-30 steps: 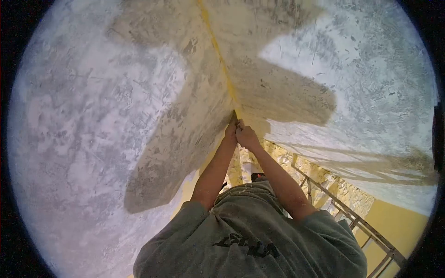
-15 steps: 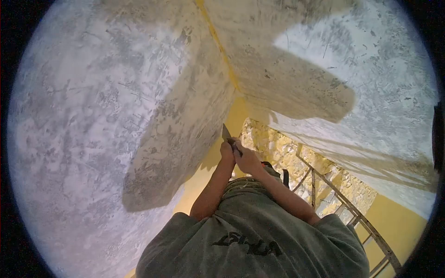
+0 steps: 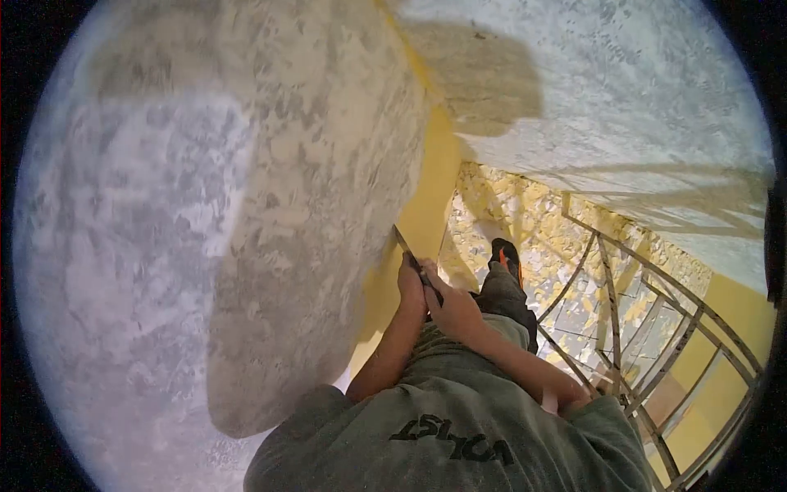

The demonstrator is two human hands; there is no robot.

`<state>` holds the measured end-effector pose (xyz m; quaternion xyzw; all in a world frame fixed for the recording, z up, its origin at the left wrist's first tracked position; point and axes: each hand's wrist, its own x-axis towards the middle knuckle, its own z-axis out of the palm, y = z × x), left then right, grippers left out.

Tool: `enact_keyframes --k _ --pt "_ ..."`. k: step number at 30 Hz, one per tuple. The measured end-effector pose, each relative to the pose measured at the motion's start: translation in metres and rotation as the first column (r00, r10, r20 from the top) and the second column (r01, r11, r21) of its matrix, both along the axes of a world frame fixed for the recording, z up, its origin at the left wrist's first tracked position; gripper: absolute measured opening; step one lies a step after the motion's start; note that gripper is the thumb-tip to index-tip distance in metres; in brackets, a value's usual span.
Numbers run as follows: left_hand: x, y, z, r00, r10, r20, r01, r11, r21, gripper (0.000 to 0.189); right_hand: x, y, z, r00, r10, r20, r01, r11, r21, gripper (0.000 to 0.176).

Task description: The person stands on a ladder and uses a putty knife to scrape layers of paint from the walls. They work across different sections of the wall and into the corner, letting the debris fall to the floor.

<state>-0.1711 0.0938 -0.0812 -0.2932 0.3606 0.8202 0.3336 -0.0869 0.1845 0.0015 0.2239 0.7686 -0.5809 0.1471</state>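
Both of my hands are together in the middle, just above my green T-shirt. A scraper (image 3: 423, 277) with a dark handle runs between them, its narrow blade pointing up and left. My right hand (image 3: 453, 307) is closed around the handle end. Pressed close beside it, my left hand (image 3: 411, 289) is closed on the scraper nearer the blade. The blade tip is at the edge where the patchy grey-white wall (image 3: 328, 189) meets the yellow strip (image 3: 437, 180); whether it touches cannot be made out.
A metal ladder-like frame (image 3: 607, 287) stands to my right. Yellow and white flakes litter the floor (image 3: 525, 201). My shoe (image 3: 507, 256) rests among them. Another patchy white wall (image 3: 623, 90) rises at the right, meeting the left one in a corner.
The view has shifted, so more of the floor, my leg and shoe, and the metal frame show. My hands sit slightly lower in view, still on the scraper, with more of its handle visible.
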Motion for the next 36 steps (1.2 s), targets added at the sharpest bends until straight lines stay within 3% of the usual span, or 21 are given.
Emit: enact_keyframes --k 2,4,7,10,11,15,17,18,20,23,24,26,27,28,29,30,31,32,34,35,36 --pt "0.013 -0.016 0.004 0.998 -0.061 -0.029 0.058 0.994 -0.088 0.037 0.012 -0.016 0.01 0.995 0.054 0.084 -0.061 0.996 0.073 0.044" --pt "0.01 0.0 0.037 0.999 -0.03 0.02 0.035 0.922 -0.386 0.038 0.013 -0.026 0.009 0.996 0.029 0.089 -0.038 0.994 0.106 0.043" --pt "0.008 -0.009 -0.009 0.991 -0.11 -0.074 0.072 0.916 -0.394 0.038 0.013 -0.021 -0.002 0.999 -0.05 0.017 0.048 0.992 0.114 0.041" --pt "0.024 -0.01 0.007 0.999 -0.04 -0.022 0.028 0.923 -0.383 0.037 0.025 -0.026 0.001 0.991 -0.118 -0.066 0.121 0.992 0.036 0.04" --pt "0.028 -0.029 0.006 0.999 -0.035 0.041 0.041 0.986 -0.16 0.036 0.03 -0.035 0.012 0.996 -0.091 0.011 0.091 0.996 0.013 0.041" --pt "0.051 -0.068 0.033 0.998 -0.053 0.044 0.066 0.929 -0.363 0.035 0.057 -0.081 -0.002 0.99 -0.14 -0.014 0.134 0.97 -0.203 0.044" --pt "0.058 -0.088 0.025 0.988 0.11 0.105 -0.119 0.989 0.089 0.033 0.06 -0.089 -0.001 0.986 -0.162 -0.037 0.144 0.944 -0.298 0.044" --pt "0.058 -0.086 0.032 0.989 0.103 0.105 -0.112 0.99 0.084 0.033 0.059 -0.088 0.005 0.985 -0.169 -0.036 0.15 0.941 -0.302 0.044" --pt "0.058 -0.076 0.043 0.999 -0.001 0.054 0.013 0.975 -0.221 0.033 0.056 -0.087 0.011 0.987 -0.163 -0.006 0.158 0.963 -0.218 0.04" --pt "0.04 -0.043 0.05 0.994 -0.082 0.069 0.103 0.908 -0.406 0.034 0.046 -0.092 -0.012 0.963 -0.265 -0.054 0.25 0.947 -0.201 0.038" --pt "0.036 -0.044 0.038 0.994 -0.081 0.077 0.105 0.909 -0.404 0.034 0.041 -0.084 -0.013 0.963 -0.264 -0.047 0.25 0.948 -0.198 0.038" --pt "0.03 -0.055 0.01 0.988 -0.143 -0.053 0.133 0.978 -0.158 0.034 0.033 -0.067 -0.005 0.972 -0.236 -0.003 0.228 0.945 -0.235 0.036" --pt "0.042 -0.045 0.025 0.994 -0.102 -0.043 0.073 0.895 -0.44 0.035 0.039 -0.067 0.009 0.978 -0.207 -0.008 0.202 0.963 -0.178 0.034" --pt "0.044 -0.058 0.02 0.993 -0.104 -0.05 0.072 0.897 -0.437 0.035 0.044 -0.073 0.011 0.978 -0.208 -0.015 0.203 0.963 -0.176 0.034" --pt "0.045 -0.079 0.01 1.0 -0.016 0.009 0.017 0.998 -0.063 0.036 0.048 -0.081 0.012 0.979 -0.198 -0.046 0.19 0.972 -0.142 0.034" --pt "0.045 -0.091 0.005 0.994 0.042 0.102 -0.072 0.948 0.31 0.036 0.05 -0.087 0.013 0.98 -0.185 -0.072 0.177 0.978 -0.111 0.033" --pt "0.039 -0.045 0.05 1.0 -0.012 -0.004 0.009 0.922 -0.386 0.036 0.041 -0.088 0.013 0.926 -0.281 -0.253 0.275 0.96 -0.058 0.035" --pt "0.029 -0.047 0.031 1.0 -0.007 -0.001 0.006 0.921 -0.388 0.036 0.034 -0.081 0.009 0.928 -0.277 -0.249 0.271 0.961 -0.06 0.035" --pt "0.015 -0.046 0.01 0.984 -0.147 -0.103 0.139 0.987 -0.083 0.035 0.02 -0.064 -0.002 0.976 -0.214 -0.038 0.208 0.97 -0.125 0.037" --pt "0.027 -0.032 0.022 0.998 -0.066 -0.012 0.056 0.923 -0.381 0.036 0.024 -0.056 0.003 0.976 -0.217 -0.023 0.209 0.96 -0.185 0.036" --pt "0.033 -0.052 -0.006 0.998 -0.067 -0.01 0.058 0.925 -0.376 0.036 0.031 -0.058 0.009 0.976 -0.218 -0.022 0.211 0.961 -0.179 0.036"
